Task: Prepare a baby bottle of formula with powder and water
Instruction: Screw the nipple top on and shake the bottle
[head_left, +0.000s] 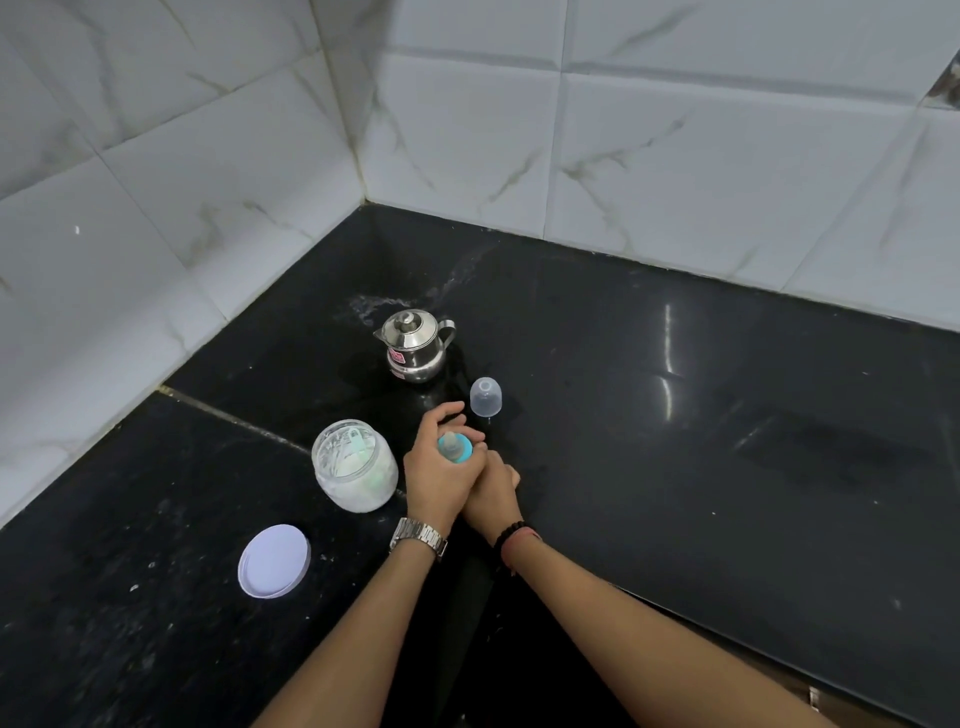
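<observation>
Both hands' grip (462, 475) encloses the bottle (455, 448), teat protruding above.

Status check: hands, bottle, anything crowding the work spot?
Left hand on bottle's blue teat ring, right hand gripping bottle below. Clear cap off. Open powder jar close beside left hand.
</observation>
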